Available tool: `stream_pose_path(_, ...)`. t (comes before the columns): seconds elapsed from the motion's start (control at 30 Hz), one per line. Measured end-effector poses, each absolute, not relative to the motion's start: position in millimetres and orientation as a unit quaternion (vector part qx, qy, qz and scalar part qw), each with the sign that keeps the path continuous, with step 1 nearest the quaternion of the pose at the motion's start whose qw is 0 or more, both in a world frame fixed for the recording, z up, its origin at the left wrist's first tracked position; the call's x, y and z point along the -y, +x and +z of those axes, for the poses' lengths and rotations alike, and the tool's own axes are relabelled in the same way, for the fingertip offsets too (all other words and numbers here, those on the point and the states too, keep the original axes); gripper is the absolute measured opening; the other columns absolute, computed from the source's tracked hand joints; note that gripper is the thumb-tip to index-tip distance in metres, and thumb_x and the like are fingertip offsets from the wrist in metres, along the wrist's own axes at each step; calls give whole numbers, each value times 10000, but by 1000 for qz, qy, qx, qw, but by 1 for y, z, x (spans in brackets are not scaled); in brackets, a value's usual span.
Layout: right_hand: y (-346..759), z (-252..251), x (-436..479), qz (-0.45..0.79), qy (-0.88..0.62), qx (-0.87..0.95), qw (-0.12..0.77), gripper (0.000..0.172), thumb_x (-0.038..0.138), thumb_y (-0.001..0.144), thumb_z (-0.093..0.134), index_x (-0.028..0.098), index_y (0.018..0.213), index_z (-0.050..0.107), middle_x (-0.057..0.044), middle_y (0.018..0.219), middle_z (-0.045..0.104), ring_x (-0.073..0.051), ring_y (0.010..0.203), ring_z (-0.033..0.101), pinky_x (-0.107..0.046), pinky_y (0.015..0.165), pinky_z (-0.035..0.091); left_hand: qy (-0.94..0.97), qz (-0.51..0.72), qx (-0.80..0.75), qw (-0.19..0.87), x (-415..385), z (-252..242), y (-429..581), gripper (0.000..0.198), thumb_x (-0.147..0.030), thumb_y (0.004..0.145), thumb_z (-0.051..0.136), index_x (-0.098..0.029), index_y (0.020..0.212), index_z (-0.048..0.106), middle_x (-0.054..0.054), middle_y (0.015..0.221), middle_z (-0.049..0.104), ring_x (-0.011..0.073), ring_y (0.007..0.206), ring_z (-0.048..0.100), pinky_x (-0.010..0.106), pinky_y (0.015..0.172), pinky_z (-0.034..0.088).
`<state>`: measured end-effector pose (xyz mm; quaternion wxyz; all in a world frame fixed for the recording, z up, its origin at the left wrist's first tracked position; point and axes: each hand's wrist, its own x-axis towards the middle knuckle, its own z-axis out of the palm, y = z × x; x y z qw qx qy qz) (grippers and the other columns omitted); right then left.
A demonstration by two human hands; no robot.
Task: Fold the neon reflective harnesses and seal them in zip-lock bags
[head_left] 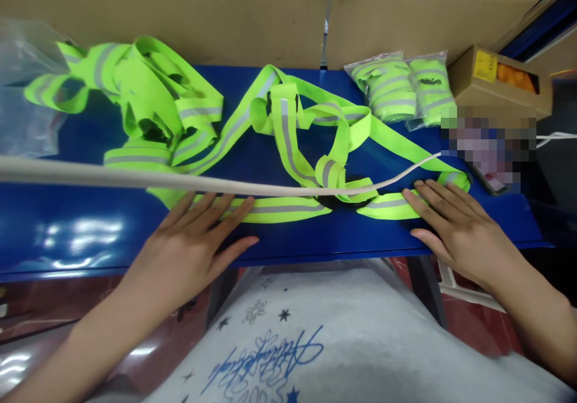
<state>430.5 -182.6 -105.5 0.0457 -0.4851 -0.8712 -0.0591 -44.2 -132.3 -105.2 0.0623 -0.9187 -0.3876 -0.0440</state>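
Observation:
A neon-yellow reflective strap [283, 209] with a grey stripe runs along the front of the blue table. My left hand [198, 235] lies flat over its left part, fingers spread. On its right part rests my right hand [455, 226], fingers stretched out as well. A dark piece, perhaps a buckle, sits between the hands, partly covered by the strap's folds. Behind it, more of the strapping [288, 133] stands in loose loops. A larger tangled heap of reflective straps [135, 96] lies beyond my left hand.
Two clear bags of rolled reflective straps [392, 90] stand at the back right, beside a cardboard box [500, 84] with orange contents. A white cable [202, 182] crosses in front to a blurred-out phone-like thing [493, 178]. Clear plastic bags [31, 115] lie far left on the blue table [360, 238].

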Motion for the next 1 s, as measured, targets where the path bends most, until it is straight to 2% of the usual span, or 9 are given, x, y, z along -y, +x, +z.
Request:
stream_pose_path(0.13,433,-106,194,-19,-538,842,21,701,384,1142,459,286,1780,185,-170,1753,367,-429,1597,420,-732,1216,424,-898,-37,439,-6,135,-115,-51,646,-412,1130,478,-302,1738,290,211,1733,380,498,1574,424,818,1205,397)
stream_pose_path(0.23,432,-102,196,21,-550,835,27,681,375,1149,434,298,1778,185,-144,1776,330,-389,1628,380,-689,1228,449,-892,-56,448,-35,131,-117,-53,666,-350,1136,437,-376,1755,190,155,1823,158,467,1664,249,809,1276,299)
stream_pose_path(0.37,425,-94,186,30,-549,832,66,591,354,1139,482,271,1715,380,-112,1710,464,-341,1562,498,-594,1260,473,-893,-69,440,-59,120,-111,-46,570,-332,1131,433,-283,1693,355,195,1774,283,456,1649,300,792,1289,292)
stream_pose_path(0.47,417,-86,176,-10,-559,823,101,499,313,1121,537,211,1610,534,-120,1589,604,-336,1428,637,-538,1203,539,-898,-94,426,-57,114,-104,-34,487,-322,1128,430,-197,1596,472,225,1712,383,451,1614,372,760,1286,332)
stream_pose_path(0.57,409,-78,169,-63,-538,830,133,388,228,1086,607,190,1471,640,-97,1408,732,-296,1240,745,-451,1084,607,-907,-105,405,-45,111,-101,-21,499,-332,1131,430,-202,1612,442,212,1686,427,430,1601,401,731,1274,375)
stream_pose_path(0.73,394,-69,155,-176,-502,841,98,364,258,1053,664,141,1397,672,-143,1327,759,-349,1111,759,-482,891,587,-921,-119,365,-56,101,-90,-10,524,-316,1133,428,-188,1640,392,200,1641,501,391,1544,490,682,1234,461)
stream_pose_path(0.8,389,-71,142,-188,-510,836,77,398,286,1069,620,119,1429,652,-186,1359,737,-387,1160,736,-510,904,574,-920,-143,362,-54,86,-77,-5,457,-292,1134,433,-155,1568,474,191,1529,606,351,1437,599,587,1178,544)
stream_pose_path(0.87,384,-77,124,-157,-486,857,65,423,232,1086,538,101,1482,610,-201,1453,686,-392,1303,683,-529,1027,562,-912,-154,376,-46,66,-61,8,392,-303,1138,443,-133,1471,563,169,1412,673,311,1322,672,506,1120,584)
stream_pose_path(1.0,371,-91,76,-68,-446,886,106,553,143,1080,408,106,1630,459,-199,1668,493,-347,1541,507,-543,1218,472,-922,-114,366,-42,23,-42,48,469,-433,1130,492,-127,1475,580,129,1474,633,280,1405,594,501,1222,483)
